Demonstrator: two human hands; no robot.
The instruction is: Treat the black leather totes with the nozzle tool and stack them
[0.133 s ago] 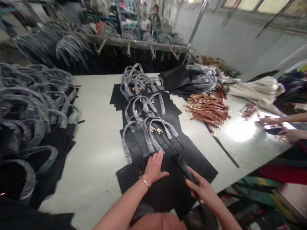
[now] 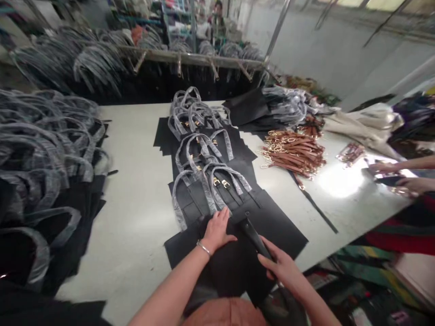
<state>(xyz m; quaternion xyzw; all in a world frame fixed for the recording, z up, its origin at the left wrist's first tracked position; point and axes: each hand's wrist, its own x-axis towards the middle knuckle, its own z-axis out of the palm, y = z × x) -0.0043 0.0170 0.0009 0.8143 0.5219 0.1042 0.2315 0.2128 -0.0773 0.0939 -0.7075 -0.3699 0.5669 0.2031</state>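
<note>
My left hand (image 2: 217, 232), with a silver bangle at the wrist, presses flat on a black bag panel (image 2: 227, 267); its fingers lie stretched and the thumb points out. In my right hand (image 2: 280, 267) is a long, narrow black strap-like piece (image 2: 250, 230), gripped between thumb and fingers. Its far end rests on or just over the panel near a small slot or fitting. Its exact kind is unclear. Just beyond my left hand, bag handles (image 2: 209, 192) in clear wrapping arch over more black panels with gold buckles (image 2: 225, 184).
Wrapped-handle black pieces (image 2: 44, 154) are heaped at left. Brown straps with gold rings (image 2: 294, 154) lie in a pile at right, beside a loose dark strap (image 2: 319, 212). A co-worker's hands (image 2: 404, 176) handle something at the right edge. Behind, a rail (image 2: 197, 60) crosses the view.
The view has shifted slightly. My right hand and the black strap-like piece have moved a little left; my left hand keeps its place on the panel.
</note>
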